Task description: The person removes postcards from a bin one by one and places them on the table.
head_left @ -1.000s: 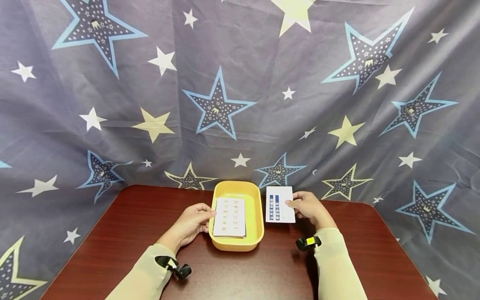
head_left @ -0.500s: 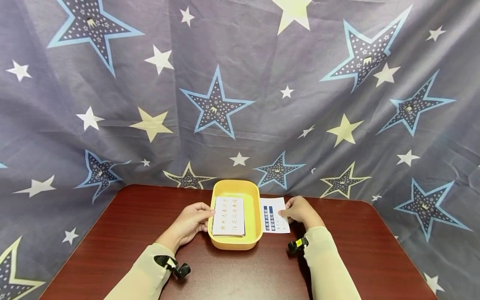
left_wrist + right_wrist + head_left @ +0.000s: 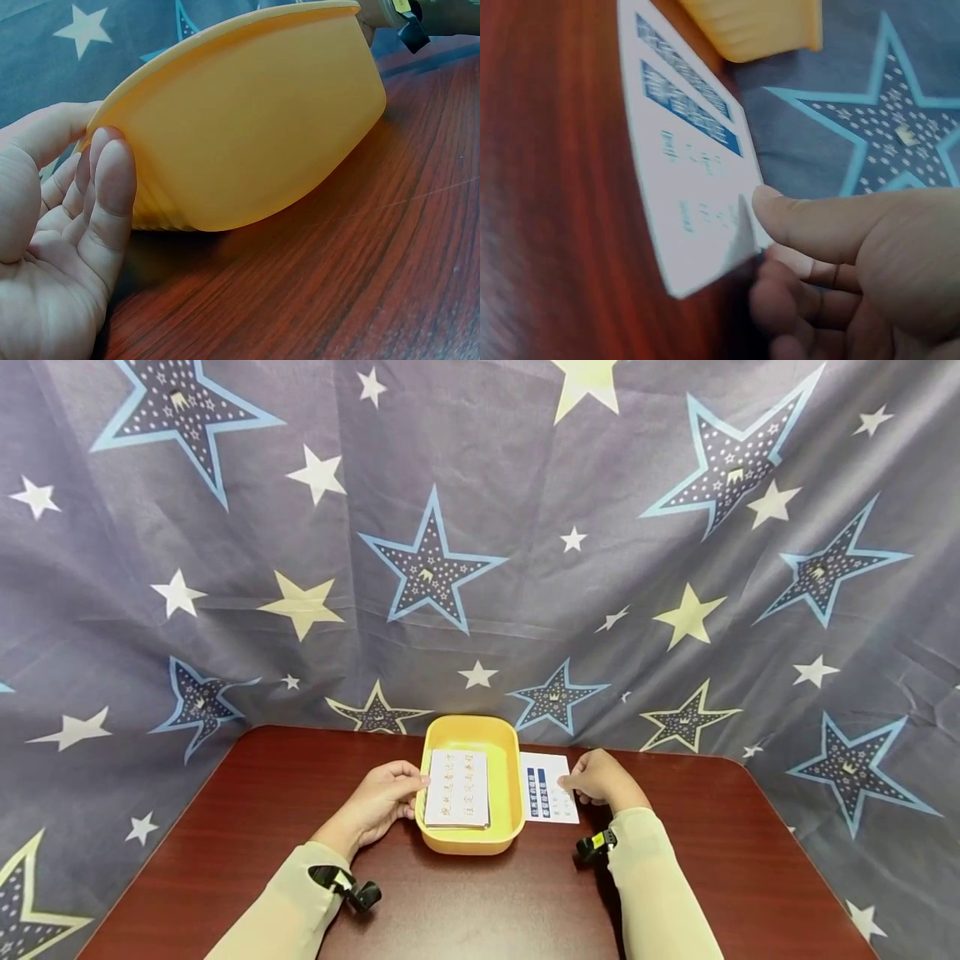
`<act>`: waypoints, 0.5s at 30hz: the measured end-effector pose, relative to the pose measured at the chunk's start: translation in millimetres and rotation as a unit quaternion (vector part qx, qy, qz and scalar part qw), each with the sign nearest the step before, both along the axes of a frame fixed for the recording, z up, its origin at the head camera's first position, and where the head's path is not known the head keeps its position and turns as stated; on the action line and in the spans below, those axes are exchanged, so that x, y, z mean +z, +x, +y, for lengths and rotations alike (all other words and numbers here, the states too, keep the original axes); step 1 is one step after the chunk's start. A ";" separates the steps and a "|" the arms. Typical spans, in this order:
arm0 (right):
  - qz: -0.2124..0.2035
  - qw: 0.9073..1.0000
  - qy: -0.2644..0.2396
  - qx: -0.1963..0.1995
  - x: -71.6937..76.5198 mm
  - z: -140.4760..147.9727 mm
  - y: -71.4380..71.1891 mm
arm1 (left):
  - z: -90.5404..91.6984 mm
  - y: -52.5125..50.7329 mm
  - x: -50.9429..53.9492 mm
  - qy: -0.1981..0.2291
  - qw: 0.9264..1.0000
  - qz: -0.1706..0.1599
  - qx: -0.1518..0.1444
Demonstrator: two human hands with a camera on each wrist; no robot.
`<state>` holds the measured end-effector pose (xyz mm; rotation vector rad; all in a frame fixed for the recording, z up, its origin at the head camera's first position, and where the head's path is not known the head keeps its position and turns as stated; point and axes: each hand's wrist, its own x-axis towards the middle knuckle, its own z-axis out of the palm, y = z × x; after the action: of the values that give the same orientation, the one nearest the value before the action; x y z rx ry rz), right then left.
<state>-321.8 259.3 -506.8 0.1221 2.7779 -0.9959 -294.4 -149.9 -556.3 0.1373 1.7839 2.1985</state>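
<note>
A yellow plastic tray (image 3: 505, 777) stands on the table, and a stack of white cards (image 3: 457, 788) printed with gold characters lies in its left part. My left hand (image 3: 384, 800) grips the tray's left rim; in the left wrist view its fingers lie against the outer wall (image 3: 247, 120). Just right of the tray is a white card (image 3: 546, 787) with two blue text bands. My right hand (image 3: 603, 781) pinches this card by its right edge, thumb on top, as the right wrist view shows. The fingers beneath the card are partly hidden.
The dark red wooden table (image 3: 480, 910) has rounded back corners. Behind it hangs a grey curtain (image 3: 525, 610) with stars. Each sleeve carries a small black wrist camera (image 3: 362, 896).
My right hand has brought the white card left and nearer, from beside the tray down to its right side. My left hand stays on the rim; the tray is still.
</note>
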 end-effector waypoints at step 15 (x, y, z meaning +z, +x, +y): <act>0.057 0.989 -0.119 0.073 38.9 -24.6 6.0 | -0.8 0.8 0.9 -0.017 1.000 -0.004 0.004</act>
<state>-315.9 234.7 -467.9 -0.1744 2.6934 -1.3204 -293.6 -150.7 -555.4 0.1153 1.8192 2.1696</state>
